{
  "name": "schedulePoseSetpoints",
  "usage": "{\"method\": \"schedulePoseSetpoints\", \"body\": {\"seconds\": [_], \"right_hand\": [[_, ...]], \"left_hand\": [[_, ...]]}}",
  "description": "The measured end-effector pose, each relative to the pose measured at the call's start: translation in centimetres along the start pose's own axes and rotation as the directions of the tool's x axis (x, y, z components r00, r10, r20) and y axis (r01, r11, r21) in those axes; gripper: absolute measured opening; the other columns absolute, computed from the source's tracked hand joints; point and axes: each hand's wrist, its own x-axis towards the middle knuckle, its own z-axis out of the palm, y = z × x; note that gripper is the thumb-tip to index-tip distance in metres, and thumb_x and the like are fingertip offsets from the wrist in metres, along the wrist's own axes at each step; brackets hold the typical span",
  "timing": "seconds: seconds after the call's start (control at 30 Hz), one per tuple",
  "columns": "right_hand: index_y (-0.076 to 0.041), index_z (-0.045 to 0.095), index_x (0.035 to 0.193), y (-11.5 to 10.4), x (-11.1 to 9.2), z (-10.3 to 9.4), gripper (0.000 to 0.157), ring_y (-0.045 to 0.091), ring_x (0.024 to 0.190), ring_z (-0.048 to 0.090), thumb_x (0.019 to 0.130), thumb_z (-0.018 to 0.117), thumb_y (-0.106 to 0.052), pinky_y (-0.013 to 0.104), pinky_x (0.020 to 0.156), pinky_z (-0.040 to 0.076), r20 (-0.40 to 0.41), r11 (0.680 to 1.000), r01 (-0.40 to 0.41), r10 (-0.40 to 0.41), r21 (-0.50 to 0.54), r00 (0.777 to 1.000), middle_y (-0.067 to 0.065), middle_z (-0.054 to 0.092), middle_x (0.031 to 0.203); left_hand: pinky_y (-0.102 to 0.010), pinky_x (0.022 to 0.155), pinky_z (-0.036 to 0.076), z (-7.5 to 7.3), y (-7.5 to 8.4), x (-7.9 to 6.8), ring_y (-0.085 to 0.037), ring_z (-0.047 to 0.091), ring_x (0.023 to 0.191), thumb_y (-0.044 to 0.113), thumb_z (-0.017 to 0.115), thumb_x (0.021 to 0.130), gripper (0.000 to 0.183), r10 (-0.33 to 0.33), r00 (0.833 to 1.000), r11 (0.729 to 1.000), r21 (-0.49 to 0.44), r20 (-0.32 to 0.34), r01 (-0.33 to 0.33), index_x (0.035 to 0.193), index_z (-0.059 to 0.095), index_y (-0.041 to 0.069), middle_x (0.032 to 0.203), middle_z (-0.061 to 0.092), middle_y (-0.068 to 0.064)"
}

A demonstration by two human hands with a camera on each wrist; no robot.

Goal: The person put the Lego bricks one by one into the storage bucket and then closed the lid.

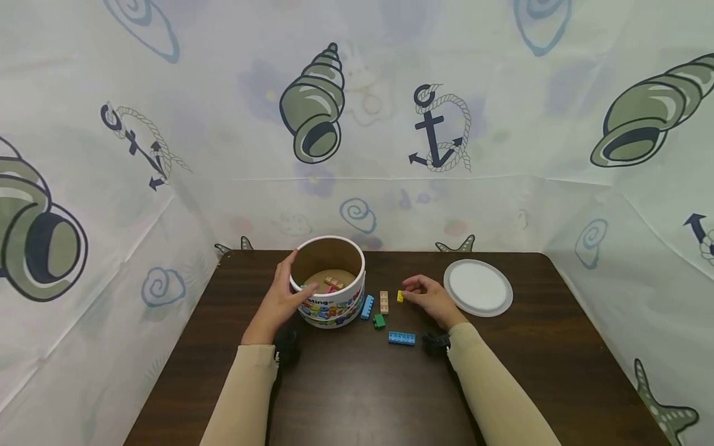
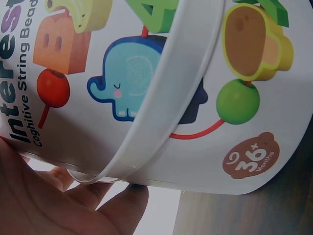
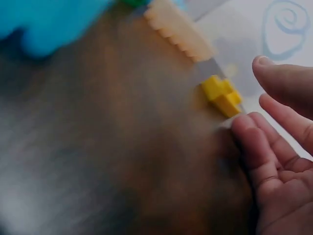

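Observation:
A white, printed toy bucket (image 1: 333,303) stands on the table with several blocks inside. My left hand (image 1: 281,300) holds its left side, thumb at the front rim and fingers farther back. The left wrist view shows the bucket's elephant print (image 2: 132,78) and its pale handle (image 2: 161,93). To the right, my right hand (image 1: 432,298) is at a small yellow building block (image 1: 400,297). In the right wrist view the fingertips lie close beside the yellow block (image 3: 222,94), with the thumb (image 3: 281,81) apart from it; contact is hard to tell.
Between the hands lie a tan block (image 1: 383,302), a blue block (image 1: 367,307) and a green block (image 1: 379,321). Another blue block (image 1: 401,338) lies nearer. A round white lid (image 1: 478,287) rests right of my right hand on the dark table (image 1: 385,396). Patterned cloth (image 1: 385,204) stands behind.

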Motion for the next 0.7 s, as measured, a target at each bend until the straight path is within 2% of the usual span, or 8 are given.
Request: {"method": "schedulePoseSetpoints", "body": {"seconds": [0.23, 0.5, 0.7], "right_hand": [[-0.009, 0.071, 0.139, 0.18, -0.17, 0.32, 0.046, 0.025, 0.11, 0.066, 0.097, 0.085, -0.02, 0.027, 0.091, 0.057, 0.022, 0.993, 0.037, -0.035, -0.11, 0.999, 0.014, 0.072, 0.133], [-0.014, 0.071, 0.142, 0.29, 0.12, 0.4, 0.048, 0.023, 0.112, 0.066, 0.097, 0.085, -0.021, 0.036, 0.097, 0.057, 0.038, 0.981, 0.065, -0.059, -0.182, 0.998, 0.009, 0.071, 0.137], [-0.014, 0.072, 0.143, 0.09, 0.27, 0.37, 0.049, 0.022, 0.111, 0.066, 0.096, 0.086, -0.019, 0.035, 0.096, 0.056, 0.061, 0.968, 0.093, -0.08, -0.234, 0.995, 0.01, 0.067, 0.136]], "left_hand": [[-0.077, 0.121, 0.035, -0.1, -0.1, 0.23, -0.053, 0.036, 0.155, 0.052, 0.08, 0.097, 0.109, 0.015, 1.0, 1.0, -0.004, 0.004, -0.015, 0.177, 0.009, 0.031, 0.177, 0.018, -0.019], [-0.077, 0.12, 0.035, -0.22, -0.07, 0.18, -0.053, 0.037, 0.153, 0.051, 0.08, 0.098, 0.108, 0.022, 1.0, 1.0, -0.007, 0.002, -0.022, 0.177, 0.009, 0.029, 0.175, 0.019, -0.022], [-0.078, 0.12, 0.034, -0.2, -0.21, 0.06, -0.053, 0.035, 0.155, 0.052, 0.079, 0.098, 0.108, 0.017, 1.0, 1.0, -0.005, 0.004, -0.017, 0.177, 0.008, 0.031, 0.177, 0.017, -0.021]]}}
